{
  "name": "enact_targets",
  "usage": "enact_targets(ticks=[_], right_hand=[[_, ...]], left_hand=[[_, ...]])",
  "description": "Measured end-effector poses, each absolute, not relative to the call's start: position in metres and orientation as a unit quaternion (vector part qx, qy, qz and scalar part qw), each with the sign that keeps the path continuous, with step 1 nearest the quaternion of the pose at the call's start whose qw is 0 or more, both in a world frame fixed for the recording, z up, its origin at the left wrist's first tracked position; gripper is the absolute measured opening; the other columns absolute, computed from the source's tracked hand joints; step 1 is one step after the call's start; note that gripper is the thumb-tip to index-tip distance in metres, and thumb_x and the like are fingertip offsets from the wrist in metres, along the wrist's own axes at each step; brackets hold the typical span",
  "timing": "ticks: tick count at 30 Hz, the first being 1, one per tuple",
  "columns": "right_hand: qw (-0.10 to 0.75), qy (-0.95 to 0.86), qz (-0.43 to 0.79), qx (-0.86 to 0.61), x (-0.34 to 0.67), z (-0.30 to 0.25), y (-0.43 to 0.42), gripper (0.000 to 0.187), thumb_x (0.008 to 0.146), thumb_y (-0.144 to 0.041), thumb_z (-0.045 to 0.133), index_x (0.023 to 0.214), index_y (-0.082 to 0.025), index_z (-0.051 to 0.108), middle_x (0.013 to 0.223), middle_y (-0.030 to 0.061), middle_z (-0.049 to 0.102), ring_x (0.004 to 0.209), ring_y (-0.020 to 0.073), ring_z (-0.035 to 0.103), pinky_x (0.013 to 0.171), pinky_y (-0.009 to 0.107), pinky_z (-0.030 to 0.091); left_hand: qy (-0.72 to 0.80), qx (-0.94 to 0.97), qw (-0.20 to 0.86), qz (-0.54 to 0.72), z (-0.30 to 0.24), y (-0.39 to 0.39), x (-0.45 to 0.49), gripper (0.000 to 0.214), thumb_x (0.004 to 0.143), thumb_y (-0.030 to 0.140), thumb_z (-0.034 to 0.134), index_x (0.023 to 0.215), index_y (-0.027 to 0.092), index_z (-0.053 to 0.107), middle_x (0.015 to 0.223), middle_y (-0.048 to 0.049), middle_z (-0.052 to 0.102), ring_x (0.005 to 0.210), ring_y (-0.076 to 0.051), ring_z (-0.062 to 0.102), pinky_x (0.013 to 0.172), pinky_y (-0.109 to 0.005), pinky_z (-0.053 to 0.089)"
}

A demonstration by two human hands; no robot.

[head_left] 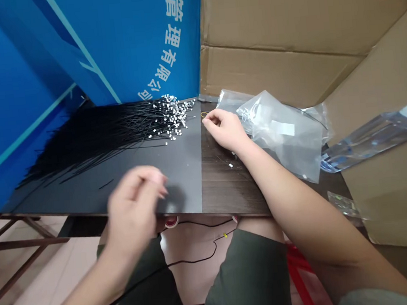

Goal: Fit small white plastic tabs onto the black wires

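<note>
My left hand (134, 202) hovers over the front of the dark grey mat, fingers curled in and slightly blurred by motion. What it holds, if anything, I cannot make out. On the wood-look table top, my right hand (225, 129) pinches at a thin yellow band (204, 115), a small loop showing at the fingertips. A large bundle of thin black cables (90, 134) lies across the mat to the left. Their small white connector ends (174, 112) fan out toward my right hand. A single short black piece (106, 184) lies apart near the front.
Clear plastic bags (280, 126) lie beyond my right forearm, with a water bottle (371, 138) tilted beside them. Cardboard (277, 20) and a blue printed panel (134, 34) wall the back. A small plastic packet (343, 204) rests at the right edge. A black cord (192, 260) crosses my lap.
</note>
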State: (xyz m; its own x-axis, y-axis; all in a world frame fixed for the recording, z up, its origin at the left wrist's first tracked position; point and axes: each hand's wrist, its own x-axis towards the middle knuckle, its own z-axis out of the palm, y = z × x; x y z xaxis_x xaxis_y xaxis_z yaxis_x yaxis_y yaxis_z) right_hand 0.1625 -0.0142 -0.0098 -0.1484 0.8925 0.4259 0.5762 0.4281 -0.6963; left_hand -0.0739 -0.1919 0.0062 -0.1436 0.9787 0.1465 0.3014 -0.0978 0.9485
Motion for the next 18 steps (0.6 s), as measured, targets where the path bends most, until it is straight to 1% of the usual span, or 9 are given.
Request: enact_targets(ticks=[1,2,4,5,7,10,12,15,18], right_hand=[[0.398,-0.745,0.188,-0.501,0.162,-0.009,-0.016,0.022,0.097,-0.042,0.062,0.086,-0.023,0.066,0.083,0.0033,0.072,0.077,0.0212,0.064,0.075,0.037,0.047],[0.372,-0.757,0.184,-0.506,0.161,-0.008,-0.017,0.029,0.096,-0.051,0.065,0.085,-0.023,0.065,0.083,0.004,0.072,0.076,0.022,0.064,0.073,0.038,0.047],[0.311,-0.775,0.164,-0.525,0.161,-0.008,-0.02,0.041,0.086,-0.063,0.074,0.084,-0.024,0.062,0.084,0.0051,0.072,0.074,0.0231,0.062,0.069,0.037,0.045],[0.283,-0.779,0.152,-0.538,0.16,-0.009,-0.02,0.043,0.08,-0.061,0.081,0.084,-0.024,0.06,0.085,0.0053,0.071,0.073,0.0233,0.062,0.067,0.037,0.044],[0.239,-0.785,0.14,-0.554,0.159,-0.012,-0.021,0.042,0.074,-0.046,0.09,0.087,-0.024,0.058,0.087,0.0054,0.072,0.075,0.0236,0.063,0.066,0.036,0.044],[0.205,-0.796,0.162,-0.546,0.157,-0.014,-0.022,0.03,0.077,-0.022,0.085,0.091,-0.025,0.058,0.089,0.0041,0.074,0.078,0.0235,0.066,0.068,0.035,0.044],[0.202,-0.803,0.172,-0.534,0.154,-0.014,-0.024,0.024,0.08,-0.014,0.077,0.092,-0.025,0.059,0.087,0.0031,0.074,0.078,0.0233,0.067,0.069,0.034,0.044],[0.207,-0.801,0.178,-0.533,0.152,-0.009,-0.029,0.014,0.085,-0.019,0.072,0.091,-0.026,0.061,0.086,0.0039,0.075,0.077,0.0236,0.067,0.067,0.034,0.044],[0.181,-0.804,0.199,-0.53,0.151,-0.003,-0.035,0.018,0.085,-0.028,0.076,0.096,-0.025,0.062,0.092,0.0048,0.077,0.08,0.0234,0.068,0.066,0.032,0.045]], left_hand=[[0.571,0.56,0.384,0.461,0.004,-0.208,-0.068,0.022,0.097,0.045,0.065,0.085,0.027,0.07,0.095,-0.005,0.068,0.081,-0.021,0.062,0.071,-0.037,0.055],[0.552,0.569,0.426,0.436,0.002,-0.219,-0.061,0.021,0.096,0.044,0.068,0.083,0.027,0.07,0.095,-0.0055,0.068,0.082,-0.022,0.064,0.072,-0.038,0.055],[0.528,0.578,0.456,0.423,-0.002,-0.228,-0.048,0.019,0.095,0.043,0.07,0.085,0.027,0.071,0.098,-0.0061,0.067,0.088,-0.024,0.066,0.074,-0.039,0.056],[0.52,0.582,0.464,0.42,-0.004,-0.226,-0.044,0.019,0.096,0.044,0.07,0.085,0.027,0.071,0.1,-0.0062,0.067,0.091,-0.024,0.066,0.077,-0.04,0.057],[0.518,0.576,0.479,0.413,-0.004,-0.212,-0.039,0.019,0.095,0.045,0.071,0.087,0.027,0.072,0.099,-0.0057,0.068,0.091,-0.023,0.066,0.081,-0.04,0.057],[0.522,0.508,0.535,0.427,-0.001,-0.181,-0.036,0.016,0.089,0.041,0.078,0.095,0.027,0.074,0.098,-0.0055,0.071,0.093,-0.024,0.068,0.088,-0.042,0.059],[0.51,0.435,0.584,0.458,0.001,-0.16,-0.031,0.019,0.084,0.034,0.082,0.098,0.024,0.074,0.105,-0.006,0.071,0.101,-0.023,0.07,0.097,-0.043,0.06],[0.481,0.354,0.64,0.484,0.003,-0.135,-0.023,0.02,0.08,0.021,0.082,0.095,0.017,0.071,0.104,-0.0065,0.069,0.106,-0.021,0.07,0.106,-0.042,0.058],[0.472,0.318,0.646,0.508,0.003,-0.12,-0.017,0.021,0.077,0.011,0.078,0.095,0.015,0.068,0.103,-0.0074,0.068,0.106,-0.021,0.07,0.109,-0.043,0.057]])
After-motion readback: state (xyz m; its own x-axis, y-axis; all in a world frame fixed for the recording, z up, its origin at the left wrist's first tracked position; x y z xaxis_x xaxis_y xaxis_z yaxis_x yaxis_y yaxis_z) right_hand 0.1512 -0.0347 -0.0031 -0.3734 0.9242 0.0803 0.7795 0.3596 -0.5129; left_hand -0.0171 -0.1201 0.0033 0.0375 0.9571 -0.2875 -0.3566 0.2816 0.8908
